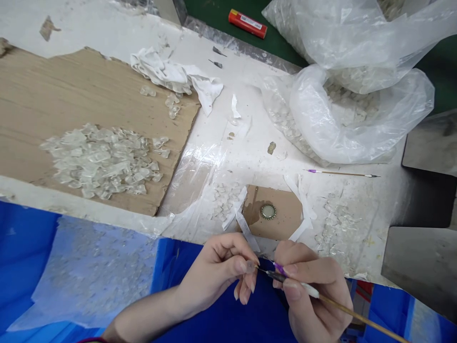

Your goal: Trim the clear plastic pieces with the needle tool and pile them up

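My left hand (226, 264) pinches a small translucent piece (251, 267) between thumb and forefinger, its other fingers loosely curled. My right hand (314, 286) is closed round a thin wooden-handled needle tool (342, 307) with a dark and white wrapped front end. The fine tip of the tool reaches the piece at my left fingertips; whether it touches cannot be made out. A purple part (279, 269) also shows between my right fingers. Just beyond both hands lies a small cardboard pad (285, 224), taped down at its corners, with a bottle cap (268, 211) on it.
A heap of translucent pieces (107, 159) lies on a cardboard sheet (32, 114) at left. Plastic bags (360, 138) of similar pieces stand at back right. A purple-tipped stick (342, 173), white cloth (160, 71) and red lighter (247, 24) lie farther back. Blue bins (21, 247) sit below the table edge.
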A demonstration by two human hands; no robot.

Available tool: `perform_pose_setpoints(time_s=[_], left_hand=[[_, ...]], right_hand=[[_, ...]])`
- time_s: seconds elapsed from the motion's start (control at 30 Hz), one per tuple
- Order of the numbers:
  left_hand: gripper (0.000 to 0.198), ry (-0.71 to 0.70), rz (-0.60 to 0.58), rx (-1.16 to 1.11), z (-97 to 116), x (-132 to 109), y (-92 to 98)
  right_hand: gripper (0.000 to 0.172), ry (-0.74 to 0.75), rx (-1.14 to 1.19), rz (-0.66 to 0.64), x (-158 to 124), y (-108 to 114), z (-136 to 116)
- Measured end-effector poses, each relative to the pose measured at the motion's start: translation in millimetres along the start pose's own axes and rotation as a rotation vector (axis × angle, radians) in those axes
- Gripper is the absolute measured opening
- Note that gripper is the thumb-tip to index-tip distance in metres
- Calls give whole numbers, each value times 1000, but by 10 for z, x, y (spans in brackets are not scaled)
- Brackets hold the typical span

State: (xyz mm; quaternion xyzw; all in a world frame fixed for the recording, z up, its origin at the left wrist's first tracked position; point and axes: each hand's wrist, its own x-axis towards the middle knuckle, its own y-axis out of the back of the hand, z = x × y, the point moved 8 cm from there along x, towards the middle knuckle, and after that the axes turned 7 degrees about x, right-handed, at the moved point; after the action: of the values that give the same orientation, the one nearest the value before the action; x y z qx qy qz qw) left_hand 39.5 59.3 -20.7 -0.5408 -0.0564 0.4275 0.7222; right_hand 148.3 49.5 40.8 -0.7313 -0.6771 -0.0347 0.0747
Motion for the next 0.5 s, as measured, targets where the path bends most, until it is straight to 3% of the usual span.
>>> perform_pose_setpoints(time_s=[0.13, 0.5], left_hand=[[24, 3, 6, 12, 3, 9, 1], [14, -21, -8, -12, 20, 5, -6]], right_hand=[[19, 62, 67, -17, 82, -33, -83], [16, 68, 58, -47, 109, -69, -124]])
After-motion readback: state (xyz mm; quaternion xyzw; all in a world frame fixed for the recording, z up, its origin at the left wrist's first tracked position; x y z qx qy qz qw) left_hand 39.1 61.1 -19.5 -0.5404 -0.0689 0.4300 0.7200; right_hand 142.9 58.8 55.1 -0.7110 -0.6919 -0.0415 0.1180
